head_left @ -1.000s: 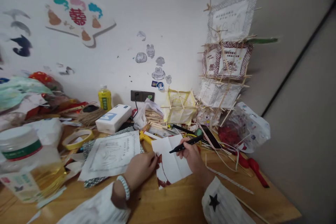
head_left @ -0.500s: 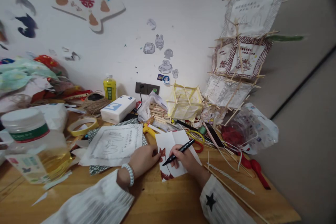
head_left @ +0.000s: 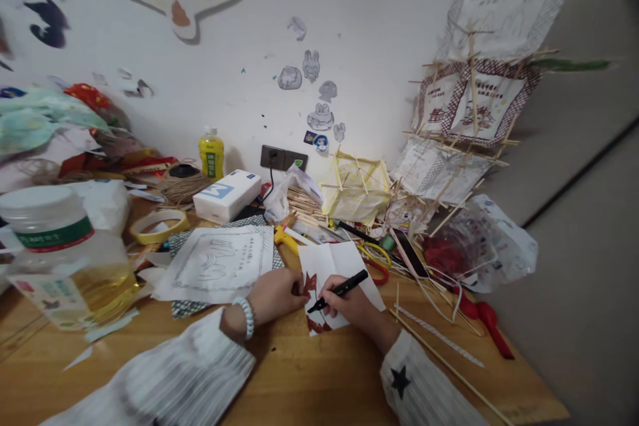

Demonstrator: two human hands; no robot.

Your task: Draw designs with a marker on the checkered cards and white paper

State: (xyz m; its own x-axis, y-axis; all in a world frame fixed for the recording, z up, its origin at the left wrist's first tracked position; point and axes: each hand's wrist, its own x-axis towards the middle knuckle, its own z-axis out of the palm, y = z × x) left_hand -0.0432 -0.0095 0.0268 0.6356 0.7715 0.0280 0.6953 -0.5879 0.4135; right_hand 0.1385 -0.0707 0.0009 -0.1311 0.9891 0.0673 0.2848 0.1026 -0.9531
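Note:
A sheet of white paper (head_left: 344, 258) lies on the wooden table in front of me, with dark red leaf-like shapes (head_left: 310, 281) along its left side. My right hand (head_left: 347, 301) grips a black marker (head_left: 352, 281), its dark tip low over the paper or touching it, which I cannot tell. Curled in at the paper's left edge, my left hand (head_left: 277, 291) has thumb and fingertips closed on that edge beside the red shapes. Left of it, a sheet with a line drawing (head_left: 219, 263) rests on patterned paper.
A large jar of yellowish liquid (head_left: 64, 259), a tape roll (head_left: 158, 226) and a white box (head_left: 227, 195) stand at left. Behind the paper are scissors (head_left: 375, 256), a phone (head_left: 408, 253) and a yellow stick-framed lantern (head_left: 355, 188). Thin sticks (head_left: 449, 369) lie at right.
The view has tilted down and turned slightly left. Both hands keep nearly the same places on the paper, and the marker stays in my right hand with little visible movement.

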